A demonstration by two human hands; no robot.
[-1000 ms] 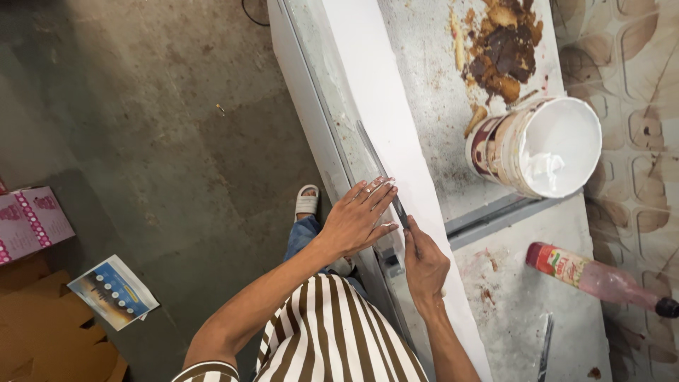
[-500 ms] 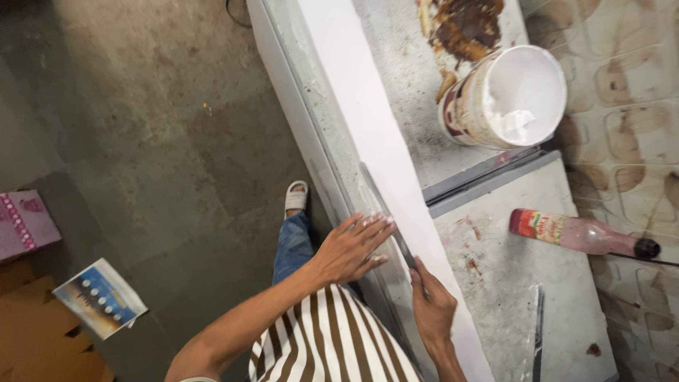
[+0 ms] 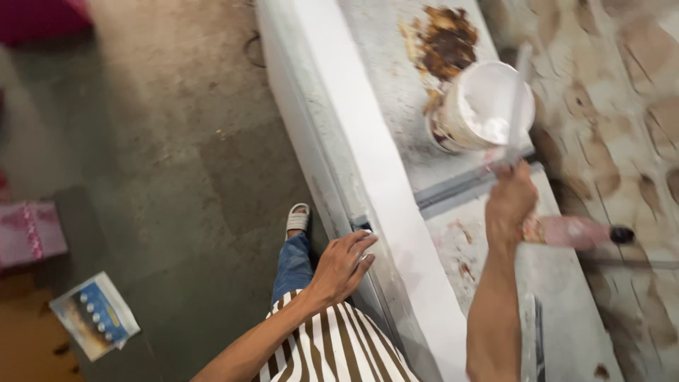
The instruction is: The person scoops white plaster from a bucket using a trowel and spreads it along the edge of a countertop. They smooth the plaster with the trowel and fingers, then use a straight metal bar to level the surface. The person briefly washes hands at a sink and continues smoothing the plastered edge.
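Observation:
My right hand (image 3: 511,201) is closed on the handle of a flat putty knife (image 3: 520,92), whose blurred blade reaches up over a white bucket (image 3: 467,124) of white paste. The bucket stands on a grey slab beside a long white-coated ledge (image 3: 353,141). My left hand (image 3: 343,265) rests with fingers spread on the ledge's near edge and holds nothing. A pinkish bottle (image 3: 573,232) with a dark cap lies on the slab just right of my right wrist.
A brown crusty patch (image 3: 445,42) sits on the slab beyond the bucket. A dark flat tool (image 3: 537,339) lies at the slab's near end. On the concrete floor are a pink box (image 3: 28,233) and a printed booklet (image 3: 95,315). My sandalled foot (image 3: 298,218) stands by the ledge.
My right hand has left the ledge's edge and swung up to the bucket with the putty knife. My left hand stays on the ledge's edge. The view has shifted.

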